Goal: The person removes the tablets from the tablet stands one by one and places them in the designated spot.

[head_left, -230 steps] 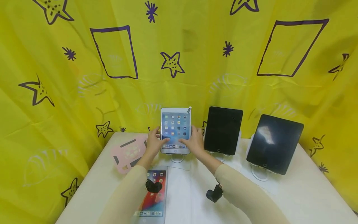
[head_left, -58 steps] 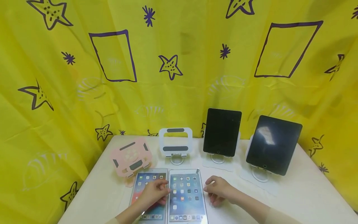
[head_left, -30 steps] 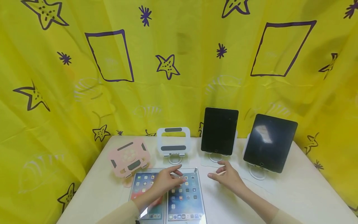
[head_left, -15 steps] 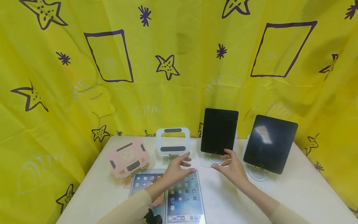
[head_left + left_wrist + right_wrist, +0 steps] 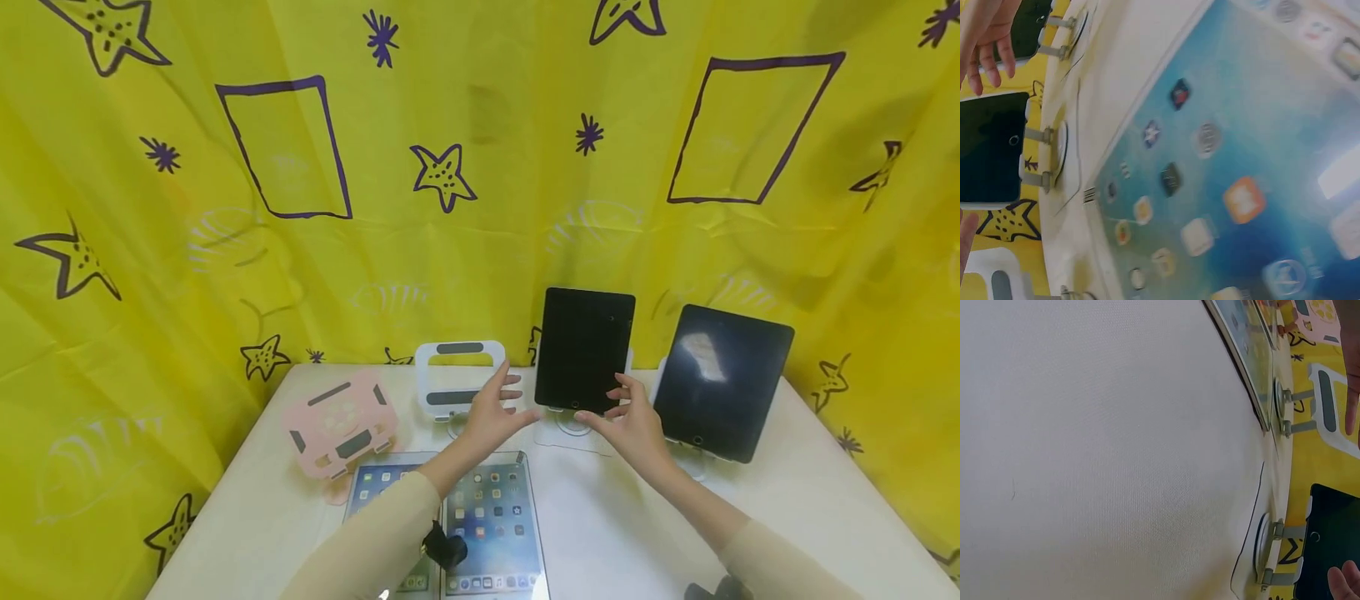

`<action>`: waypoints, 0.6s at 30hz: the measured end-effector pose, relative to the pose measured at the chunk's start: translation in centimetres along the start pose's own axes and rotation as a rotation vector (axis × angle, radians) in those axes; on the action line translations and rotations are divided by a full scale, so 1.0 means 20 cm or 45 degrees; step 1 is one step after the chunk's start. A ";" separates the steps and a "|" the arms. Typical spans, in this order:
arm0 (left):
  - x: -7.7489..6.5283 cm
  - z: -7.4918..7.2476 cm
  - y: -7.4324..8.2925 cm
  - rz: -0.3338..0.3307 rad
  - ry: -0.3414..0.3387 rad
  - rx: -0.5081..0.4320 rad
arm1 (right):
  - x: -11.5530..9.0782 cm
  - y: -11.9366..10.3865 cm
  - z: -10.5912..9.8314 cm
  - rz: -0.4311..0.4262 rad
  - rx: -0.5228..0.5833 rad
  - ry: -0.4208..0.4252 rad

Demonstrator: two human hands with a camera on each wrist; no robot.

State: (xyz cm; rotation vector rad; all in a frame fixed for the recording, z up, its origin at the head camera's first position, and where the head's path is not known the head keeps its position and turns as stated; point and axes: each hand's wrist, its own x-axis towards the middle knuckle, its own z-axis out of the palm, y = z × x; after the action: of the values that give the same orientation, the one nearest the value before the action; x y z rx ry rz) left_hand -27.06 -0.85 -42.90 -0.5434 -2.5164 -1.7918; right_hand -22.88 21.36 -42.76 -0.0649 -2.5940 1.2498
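A black tablet (image 5: 583, 346) leans upright on a white stand, its screen dark. At its lower left, apart from its edge, my left hand (image 5: 489, 417) reaches forward with fingers extended and thumb spread, nothing in it. My right hand (image 5: 633, 425) is at the tablet's lower right corner, fingertips overlapping the edge in the head view and thumb pointing inward below it. Two white tablets with app-icon screens, a right one (image 5: 491, 533) and a left one (image 5: 375, 482), lie side by side on the table; my left forearm covers part of both.
Left of the black tablet stands a bare white stand (image 5: 452, 398) with grey pads. A pink stand (image 5: 341, 417) is farther left. A second dark tablet (image 5: 723, 379) leans on its stand at the right. Behind the table (image 5: 600, 533) hangs a yellow curtain (image 5: 517, 233).
The white tablet once held on the middle stand now lies beside the other white one. Both hands have since moved away from it, forward to either side of the black tablet's lower part.
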 end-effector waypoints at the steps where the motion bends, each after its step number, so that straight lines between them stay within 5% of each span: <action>1: 0.02 0.00 0.01 0.014 0.012 0.008 | 0.01 0.00 0.00 -0.004 -0.006 0.013; 10: 0.15 0.01 0.08 -0.034 0.037 0.002 | 0.06 0.04 -0.01 -0.069 -0.003 0.127; 18: 0.21 0.05 0.06 -0.039 0.016 -0.003 | 0.13 0.05 0.00 -0.256 -0.201 0.332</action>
State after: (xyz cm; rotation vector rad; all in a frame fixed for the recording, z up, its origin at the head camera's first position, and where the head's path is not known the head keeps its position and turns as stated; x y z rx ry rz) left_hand -30.54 1.65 -41.27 -0.4946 -2.5281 -1.8029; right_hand -25.41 22.33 -43.10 0.0034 -2.3990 0.9015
